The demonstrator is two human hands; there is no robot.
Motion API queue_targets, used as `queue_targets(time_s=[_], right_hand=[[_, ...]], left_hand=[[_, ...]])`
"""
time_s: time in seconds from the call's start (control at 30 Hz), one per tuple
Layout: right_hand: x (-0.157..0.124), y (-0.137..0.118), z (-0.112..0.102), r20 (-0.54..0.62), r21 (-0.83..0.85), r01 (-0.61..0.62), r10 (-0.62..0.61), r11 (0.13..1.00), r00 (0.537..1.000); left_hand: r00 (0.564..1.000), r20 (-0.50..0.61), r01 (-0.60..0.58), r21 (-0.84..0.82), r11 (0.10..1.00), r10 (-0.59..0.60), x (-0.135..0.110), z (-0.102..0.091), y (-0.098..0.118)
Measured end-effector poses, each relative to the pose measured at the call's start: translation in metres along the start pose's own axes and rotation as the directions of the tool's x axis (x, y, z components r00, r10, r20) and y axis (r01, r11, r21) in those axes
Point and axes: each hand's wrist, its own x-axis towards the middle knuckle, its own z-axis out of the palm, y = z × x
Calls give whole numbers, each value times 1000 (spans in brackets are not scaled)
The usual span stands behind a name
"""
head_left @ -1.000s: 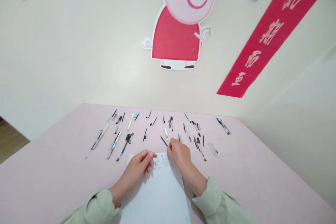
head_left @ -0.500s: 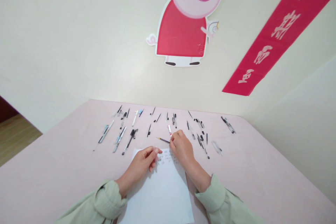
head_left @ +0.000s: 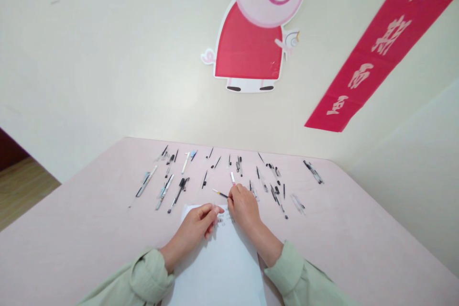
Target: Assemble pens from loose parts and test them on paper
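My right hand (head_left: 244, 206) is closed, its thumb and fingers pinching a dark pen refill (head_left: 221, 194) with a yellow and white tip that points left. Beside it, my left hand (head_left: 199, 224) is closed too, with thumb and forefinger pressed around what looks like a clear pen barrel, faint and mostly hidden by the fingers. Both hands are over the top of a white sheet of paper (head_left: 218, 267) with small dark marks. Just beyond my right fingers lies a white and pink pen-like stick (head_left: 233, 179).
Pens and loose pen parts lie scattered across the pink table (head_left: 89, 220). Among them are a black pen (head_left: 178, 195), a blue-and-white pen (head_left: 165, 192), and clear pieces (head_left: 298, 204) at right. A pale wall with a pig cutout (head_left: 249, 43) and a red banner (head_left: 358, 76) stands behind.
My right hand has moved slightly left with the refill, closer to my left hand. Pen parts behind its knuckles have come into view. My left hand has barely moved.
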Motion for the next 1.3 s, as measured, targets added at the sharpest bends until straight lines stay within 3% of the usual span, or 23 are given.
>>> queue_targets(time_s=[0.1,0.17,0.23,0.3,0.4,0.5,0.7,1.0,1.07,1.23,1.3], right_hand=[[-2,5,-2,-22,236,-46,52,971,998],[-2,8,-4,-22,465,-74,95,882,995],[-1,9,-8,-13,694,-87,134,715,991],[1,7,-14,25,865,-100,155,492,988],[2,1,-21,118,970,-144,143,195,983],[0,-4,-25,168,983,-175,127,52,978],[-4,-7,-21,216,976,-218,90,15,972],[-6,-7,-23,217,974,-218,16,66,976],[-7,-7,-22,216,972,-213,-27,98,976],[-7,-4,-23,262,935,-225,-106,274,959],[-7,-4,-25,285,924,-237,-128,300,950]], left_hand=[[1000,9,-15,28,999,14,-1,0,-1],[1000,6,-31,78,996,31,-2,1,-2],[996,-4,-92,170,981,94,-3,1,-2],[980,-10,-188,286,940,199,-4,2,-3],[953,-11,-271,418,867,303,-5,1,-4],[946,-34,-267,482,834,322,-5,-1,-4],[948,-11,-262,533,805,317,-7,-1,-4],[943,-29,-262,552,792,332,-8,-1,-1],[941,-37,-261,551,793,336,-9,-2,-1],[915,-71,-315,492,811,398,-8,-2,-4],[912,-74,-320,486,813,403,-7,-2,-5]])
